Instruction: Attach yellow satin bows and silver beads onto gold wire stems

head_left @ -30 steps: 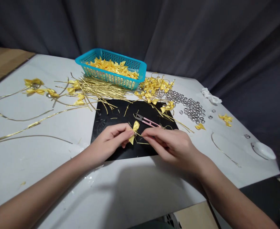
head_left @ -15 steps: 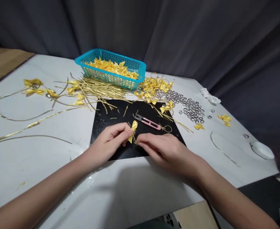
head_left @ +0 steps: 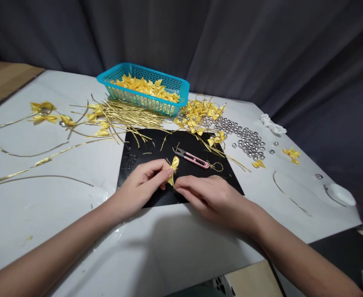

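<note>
My left hand (head_left: 149,177) pinches a yellow ribbon bow (head_left: 175,163) between thumb and fingers above a black mat (head_left: 159,200). Just right of it, my right hand (head_left: 204,192) is closed, its fingertips pinching the end of a thin gold cord (head_left: 173,184) that runs down from the bow. The right fingers partly hide the cord's end. Behind both hands, pink thread snips (head_left: 195,159) with a small gold loop at the handle lie on the mat, among short cord scraps.
A blue basket (head_left: 183,88) of yellow bows stands at the back. Before it lies a pile of gold cords (head_left: 132,113). Bows with cords (head_left: 200,111) and many silver beads (head_left: 250,142) are on the right, with a white dish (head_left: 340,194) near the right edge.
My right hand has shifted slightly left, closer to the bow. The left hand and its bow have barely moved, a little to the right.
</note>
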Demonstrator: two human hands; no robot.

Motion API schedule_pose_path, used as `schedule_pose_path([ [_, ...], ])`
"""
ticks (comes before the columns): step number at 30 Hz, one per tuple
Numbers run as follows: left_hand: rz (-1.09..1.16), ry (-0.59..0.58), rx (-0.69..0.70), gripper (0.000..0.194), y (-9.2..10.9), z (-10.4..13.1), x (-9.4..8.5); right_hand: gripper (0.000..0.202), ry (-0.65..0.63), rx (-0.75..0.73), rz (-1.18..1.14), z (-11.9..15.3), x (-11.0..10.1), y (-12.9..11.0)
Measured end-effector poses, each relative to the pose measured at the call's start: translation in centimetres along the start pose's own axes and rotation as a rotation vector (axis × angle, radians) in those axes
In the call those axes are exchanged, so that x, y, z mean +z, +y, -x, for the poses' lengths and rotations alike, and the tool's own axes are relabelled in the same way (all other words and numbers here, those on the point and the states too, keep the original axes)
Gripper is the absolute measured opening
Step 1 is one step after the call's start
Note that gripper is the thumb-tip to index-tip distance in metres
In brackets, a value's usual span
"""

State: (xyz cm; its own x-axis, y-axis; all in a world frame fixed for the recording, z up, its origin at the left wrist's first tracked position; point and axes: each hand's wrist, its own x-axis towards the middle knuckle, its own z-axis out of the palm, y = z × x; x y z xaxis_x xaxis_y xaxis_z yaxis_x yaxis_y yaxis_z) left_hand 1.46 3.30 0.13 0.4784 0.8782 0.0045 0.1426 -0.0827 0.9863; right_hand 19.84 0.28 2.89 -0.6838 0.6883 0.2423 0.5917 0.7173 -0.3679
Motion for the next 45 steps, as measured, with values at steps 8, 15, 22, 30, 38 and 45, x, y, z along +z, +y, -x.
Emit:
schedule_pose_path([
  [8, 0.066, 0.056, -0.011, 0.028, -0.3, -0.1, 0.0, 0.016, 0.027, 0.002, -0.038, 0.2, -0.1, 0.0],
  [15, 0.057, 0.022, -0.007, 0.028, 0.0, 0.1, 0.2, 0.021, -0.018, -0.019, -0.034, 0.0, 0.4, 0.0],
  [22, 0.024, 0.017, 0.001, 0.028, 0.1, 0.1, 0.2, 0.023, -0.040, -0.036, -0.024, 0.2, 0.7, 0.1],
  [30, -0.144, -0.004, 0.052, 0.030, 0.3, 0.2, 0.0, 0.011, 0.137, 0.005, -0.064, 0.0, -0.5, 0.0],
  [38, -0.239, -0.300, 0.080, 0.030, 0.5, 0.4, 0.2, 0.009, 0.163, 0.066, -0.090, -0.1, -0.2, 0.3],
  [45, -0.186, -0.373, 0.091, 0.031, 0.5, 0.4, 0.3, 0.009, 0.180, 0.338, -0.383, -0.6, -0.2, 0.3],
])
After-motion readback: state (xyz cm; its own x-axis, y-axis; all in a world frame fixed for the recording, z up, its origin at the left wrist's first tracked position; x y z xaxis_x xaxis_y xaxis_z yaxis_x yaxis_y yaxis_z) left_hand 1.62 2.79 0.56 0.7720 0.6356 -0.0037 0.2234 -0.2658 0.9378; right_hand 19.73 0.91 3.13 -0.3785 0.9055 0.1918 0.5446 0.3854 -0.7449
